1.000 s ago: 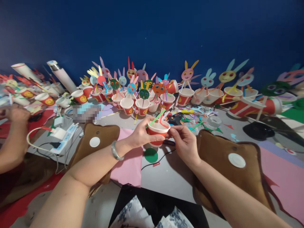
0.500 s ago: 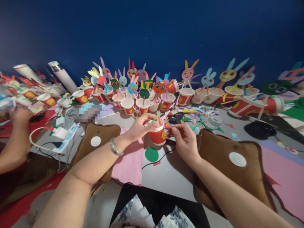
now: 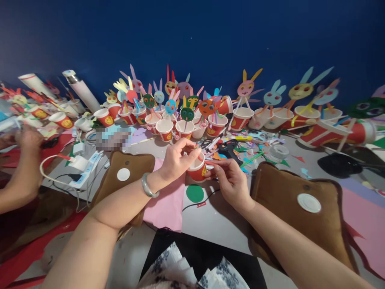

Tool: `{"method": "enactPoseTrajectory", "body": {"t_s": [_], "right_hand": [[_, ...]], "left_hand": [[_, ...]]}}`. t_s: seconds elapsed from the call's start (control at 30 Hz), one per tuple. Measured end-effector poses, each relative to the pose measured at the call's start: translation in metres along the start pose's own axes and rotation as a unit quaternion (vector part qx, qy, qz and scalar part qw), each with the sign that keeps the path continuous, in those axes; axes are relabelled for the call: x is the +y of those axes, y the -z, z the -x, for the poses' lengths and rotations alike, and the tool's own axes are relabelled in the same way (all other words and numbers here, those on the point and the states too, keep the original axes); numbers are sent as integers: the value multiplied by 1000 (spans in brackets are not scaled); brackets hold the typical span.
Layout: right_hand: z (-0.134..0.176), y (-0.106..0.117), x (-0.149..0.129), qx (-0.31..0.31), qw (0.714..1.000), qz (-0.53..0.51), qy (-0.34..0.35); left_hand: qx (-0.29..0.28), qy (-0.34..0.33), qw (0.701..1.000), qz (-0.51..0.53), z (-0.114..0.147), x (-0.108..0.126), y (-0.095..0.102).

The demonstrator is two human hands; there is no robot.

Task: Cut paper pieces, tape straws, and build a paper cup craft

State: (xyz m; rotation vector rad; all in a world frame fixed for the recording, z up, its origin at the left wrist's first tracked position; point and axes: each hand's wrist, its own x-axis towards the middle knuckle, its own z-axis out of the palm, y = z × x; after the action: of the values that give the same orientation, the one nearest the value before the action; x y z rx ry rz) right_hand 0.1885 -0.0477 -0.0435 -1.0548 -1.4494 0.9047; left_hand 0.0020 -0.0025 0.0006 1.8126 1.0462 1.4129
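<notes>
A red-and-white paper cup (image 3: 197,175) is in front of me, tipped a little. My left hand (image 3: 179,161) is closed at its rim, thumb and fingers meeting over the mouth; part of the grip is hidden. Between the thumb and fingers of my right hand (image 3: 231,180) is a narrow orange-red paper strip (image 3: 211,163) at the cup's right side. Whether the strip is fixed to the cup I cannot tell. Just below the cup, a green paper circle (image 3: 195,193) lies on the table.
Many cups with paper rabbit heads (image 3: 171,107) line the blue wall. A black glue gun (image 3: 228,149) lies among scraps behind my right hand. Brown cushions (image 3: 300,224) flank my arms. A power strip (image 3: 88,170) and another person's arm (image 3: 22,172) are at left.
My left fingers have moved up and closed over the cup's mouth, and the green strip seen there has gone from sight. My right hand keeps its pinch. The view has shifted slightly.
</notes>
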Motion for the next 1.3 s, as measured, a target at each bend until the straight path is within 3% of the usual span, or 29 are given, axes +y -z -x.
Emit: {"method": "enactPoseTrajectory", "body": {"t_s": [0.3,0.57,0.8,0.97,1.13,1.3], "right_hand": [[-6,-4,-1,-8,989,-123,-87],[-12,-1,1,-4,973,-180,-143],[-17,4,4,0,962,-203,-185],[-14,3,-1,14,980,-139,-142],[-9,1,1,27,998,-40,-30],[-6,0,3,-25,997,56,43]], "left_hand": [[-31,-12,999,-39,0,2,6],[-120,77,986,82,-12,9,14],[-195,157,952,177,-20,0,19],[-128,90,979,130,-18,-4,13],[-95,62,988,104,-11,0,7],[-75,31,992,100,-5,5,3]]}}
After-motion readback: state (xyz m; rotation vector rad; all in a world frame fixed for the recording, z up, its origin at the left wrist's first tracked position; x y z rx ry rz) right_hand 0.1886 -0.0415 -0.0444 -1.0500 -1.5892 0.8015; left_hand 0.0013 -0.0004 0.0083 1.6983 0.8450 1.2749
